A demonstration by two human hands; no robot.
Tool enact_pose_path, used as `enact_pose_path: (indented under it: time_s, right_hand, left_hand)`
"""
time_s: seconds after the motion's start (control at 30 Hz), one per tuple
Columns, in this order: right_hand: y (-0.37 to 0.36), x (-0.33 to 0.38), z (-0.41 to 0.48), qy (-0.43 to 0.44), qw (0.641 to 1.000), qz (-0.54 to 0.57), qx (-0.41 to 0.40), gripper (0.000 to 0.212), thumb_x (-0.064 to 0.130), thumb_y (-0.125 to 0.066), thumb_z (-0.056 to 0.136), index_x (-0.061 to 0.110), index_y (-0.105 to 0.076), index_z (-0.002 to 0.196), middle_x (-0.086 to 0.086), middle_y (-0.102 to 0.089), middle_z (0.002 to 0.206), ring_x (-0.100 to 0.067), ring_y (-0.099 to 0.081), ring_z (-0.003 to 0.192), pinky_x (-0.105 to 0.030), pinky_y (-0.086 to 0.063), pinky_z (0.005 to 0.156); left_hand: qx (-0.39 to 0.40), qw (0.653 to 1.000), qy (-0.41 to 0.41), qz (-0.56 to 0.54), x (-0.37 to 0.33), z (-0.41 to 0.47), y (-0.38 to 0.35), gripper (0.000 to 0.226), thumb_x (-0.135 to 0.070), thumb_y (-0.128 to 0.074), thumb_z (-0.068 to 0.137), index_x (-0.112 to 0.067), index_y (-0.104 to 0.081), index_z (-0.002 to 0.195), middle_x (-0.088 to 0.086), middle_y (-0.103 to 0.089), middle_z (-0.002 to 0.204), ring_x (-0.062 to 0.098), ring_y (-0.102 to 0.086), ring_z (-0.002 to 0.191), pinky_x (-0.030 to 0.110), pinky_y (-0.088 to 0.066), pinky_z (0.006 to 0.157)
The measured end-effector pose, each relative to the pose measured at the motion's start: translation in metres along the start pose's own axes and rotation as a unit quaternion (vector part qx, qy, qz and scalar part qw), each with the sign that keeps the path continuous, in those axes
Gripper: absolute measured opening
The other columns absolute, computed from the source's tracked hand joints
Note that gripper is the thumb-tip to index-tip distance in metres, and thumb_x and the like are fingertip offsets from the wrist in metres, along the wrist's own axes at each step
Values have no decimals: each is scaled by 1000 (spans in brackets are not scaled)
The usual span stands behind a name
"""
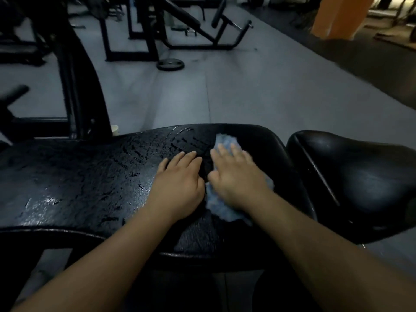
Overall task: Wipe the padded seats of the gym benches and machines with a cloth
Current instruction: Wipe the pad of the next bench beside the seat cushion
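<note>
Bench pad (90, 181) fills the foreground, wet streaks across its left part; blue cloth (219, 208) sits on its right end. Right hand (236, 181) flat, pressing the cloth; left hand (180, 185) flat, empty, on the pad beside it. Suggest even palm pressure, overlapping strokes toward the streaks.

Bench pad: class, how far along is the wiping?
Done: the bench pad glistens wet at left. In hand: the right hand presses the blue cloth near its right end, left hand flat beside. To do: the neighbouring seat pad shows no wet streaks.
</note>
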State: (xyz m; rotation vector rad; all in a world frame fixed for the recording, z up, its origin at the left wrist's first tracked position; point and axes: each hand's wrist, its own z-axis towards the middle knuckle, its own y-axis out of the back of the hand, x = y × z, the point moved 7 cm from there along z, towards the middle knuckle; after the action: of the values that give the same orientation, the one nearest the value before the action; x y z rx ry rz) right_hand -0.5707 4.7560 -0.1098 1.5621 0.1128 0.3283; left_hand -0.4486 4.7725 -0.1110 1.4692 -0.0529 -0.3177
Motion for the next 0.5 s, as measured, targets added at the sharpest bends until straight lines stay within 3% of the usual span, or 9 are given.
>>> enact_pose_path:
  time_s: [0.13,0.2,0.33,0.4,0.5]
  right_hand:
    - [-3,20,-58,141,988,52,28,79,44,-8,84,22,-20,159,4,-9,168,-16,0,154,-36,-3,124]
    - [1,-11,-40,117,991,51,32,74,41,-17,87,25,-19,159,6,-10,167,-13,-2,154,-35,-4,124]
    - [4,-31,42,17,1000,23,-1,61,39,-26,100,23,-22,158,0,-13,167,-23,-5,154,-43,-9,124]
    - [1,-11,53,33,999,28,-9,60,38,-26,99,21,-23,157,-2,-14,167,-25,-6,154,-44,-9,124]
    - [-1,9,18,130,990,46,5,71,42,-18,90,23,-21,158,2,-14,167,-18,-6,154,-40,-7,125]
  left_hand:
    - [-3,1000,19,2,2,-3,-1,78,-45,-3,82,-26,-36,150,-8,-27,162,13,-20,150,43,-16,122]
    - [5,1000,26,5,1,-3,0,71,-41,-12,86,-26,-33,152,-8,-24,163,12,-17,150,42,-13,123]
    - [17,999,26,-6,4,1,-1,69,-42,-16,86,-29,-32,152,-10,-23,162,12,-15,150,45,-12,123]
    - [22,999,19,-14,8,9,0,69,-44,-18,84,-32,-35,150,-11,-27,161,13,-20,149,46,-16,122]
    - [6,1000,-11,-16,13,20,5,62,-44,-26,83,-32,-46,141,-9,-40,153,14,-34,142,44,-28,116]
